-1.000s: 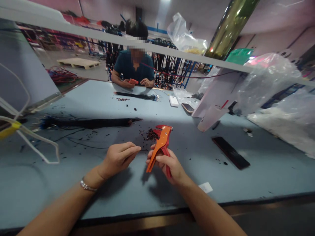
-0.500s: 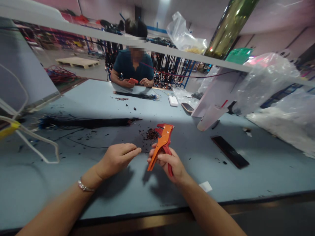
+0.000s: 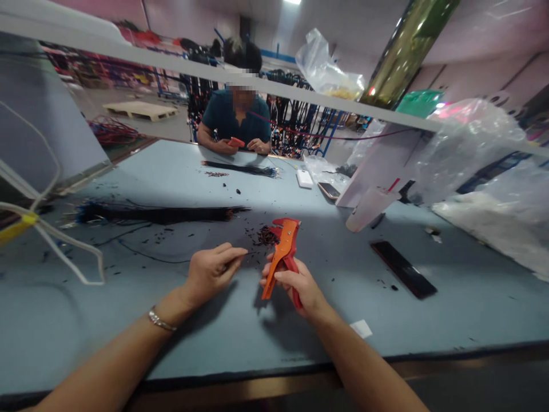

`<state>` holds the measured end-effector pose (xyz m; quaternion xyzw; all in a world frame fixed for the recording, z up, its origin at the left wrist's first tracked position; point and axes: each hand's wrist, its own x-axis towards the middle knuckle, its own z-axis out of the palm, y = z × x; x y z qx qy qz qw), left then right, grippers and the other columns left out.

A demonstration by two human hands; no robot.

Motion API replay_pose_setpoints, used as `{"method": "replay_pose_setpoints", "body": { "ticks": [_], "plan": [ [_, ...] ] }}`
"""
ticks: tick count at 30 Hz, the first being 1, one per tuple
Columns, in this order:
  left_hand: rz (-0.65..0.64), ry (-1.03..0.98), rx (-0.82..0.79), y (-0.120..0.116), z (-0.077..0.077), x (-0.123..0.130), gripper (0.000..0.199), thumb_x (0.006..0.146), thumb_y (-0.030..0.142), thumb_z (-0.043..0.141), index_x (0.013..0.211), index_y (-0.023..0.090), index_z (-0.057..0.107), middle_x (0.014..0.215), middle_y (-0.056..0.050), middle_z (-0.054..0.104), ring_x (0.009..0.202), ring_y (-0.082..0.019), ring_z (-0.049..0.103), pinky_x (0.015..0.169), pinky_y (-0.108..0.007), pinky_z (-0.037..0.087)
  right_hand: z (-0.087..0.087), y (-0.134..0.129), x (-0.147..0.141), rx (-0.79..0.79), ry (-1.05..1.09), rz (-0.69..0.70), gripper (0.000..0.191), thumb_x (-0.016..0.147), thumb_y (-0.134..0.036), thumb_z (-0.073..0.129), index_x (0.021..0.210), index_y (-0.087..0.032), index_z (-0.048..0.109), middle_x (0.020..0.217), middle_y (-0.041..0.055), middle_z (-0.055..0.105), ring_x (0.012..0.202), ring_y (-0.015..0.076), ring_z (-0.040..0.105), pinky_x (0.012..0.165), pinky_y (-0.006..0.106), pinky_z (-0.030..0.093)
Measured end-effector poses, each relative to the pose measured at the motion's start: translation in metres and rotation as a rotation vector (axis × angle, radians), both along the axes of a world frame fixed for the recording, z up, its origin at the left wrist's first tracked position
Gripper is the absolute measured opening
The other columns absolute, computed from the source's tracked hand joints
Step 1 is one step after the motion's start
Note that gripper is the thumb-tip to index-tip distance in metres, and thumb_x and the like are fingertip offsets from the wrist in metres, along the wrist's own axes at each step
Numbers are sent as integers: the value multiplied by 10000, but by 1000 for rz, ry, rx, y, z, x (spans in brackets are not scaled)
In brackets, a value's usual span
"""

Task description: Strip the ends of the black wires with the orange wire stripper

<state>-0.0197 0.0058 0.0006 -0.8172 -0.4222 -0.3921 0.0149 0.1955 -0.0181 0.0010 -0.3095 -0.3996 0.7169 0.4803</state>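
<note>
My left hand pinches a thin black wire near its end. The tip pokes out past my fingertips toward the right, while the rest trails left over the table. Gripped in my right hand is an orange and red wire stripper, its jaws pointing up and away from me. A pile of small dark insulation scraps lies just behind and left of the stripper's jaws. Beyond my left hand stretches a thick bundle of black wires, ends toward the right.
Across the table a person sits with a red device, near a smaller wire bundle. At right are a black phone, a plastic cup and plastic bags. White bent rods stand at left.
My left hand has lifted slightly and its fingers have curled into a tighter pinch, with the wire's tip now showing. The stripper stays in my right hand; the view has shifted a little.
</note>
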Motion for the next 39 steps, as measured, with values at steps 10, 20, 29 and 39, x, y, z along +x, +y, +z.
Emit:
{"method": "replay_pose_setpoints", "body": {
  "ticks": [10,20,29,39],
  "plan": [
    [192,-403,-396,11,1,-7,283,834,395,568,875,165,728,702,-15,697,601,-139,572,556,-223,413,2,-8,-1,-83,47,261,361,684,-231,631,1022,-136,551,850,53,648,714,213,676,652,349,534],
    [149,-377,-319,6,8,-3,225,831,324,544,760,159,679,685,-14,673,620,-133,578,590,-217,437,13,-15,-8,124,-463,235,239,705,-280,614,900,-178,521,807,21,608,677,152,611,551,240,466],
    [160,-341,-327,-2,12,5,197,795,292,561,697,158,667,571,11,620,502,-102,506,495,-198,378,17,-15,-6,131,-511,253,229,702,-269,608,890,-172,519,816,31,614,697,163,609,603,264,480],
    [175,-304,-241,-13,22,11,172,795,253,543,669,168,624,558,28,576,487,-87,462,495,-193,360,12,-14,-6,77,-386,325,299,696,-316,667,909,-159,528,826,35,631,680,163,626,587,266,488]
  ]
}}
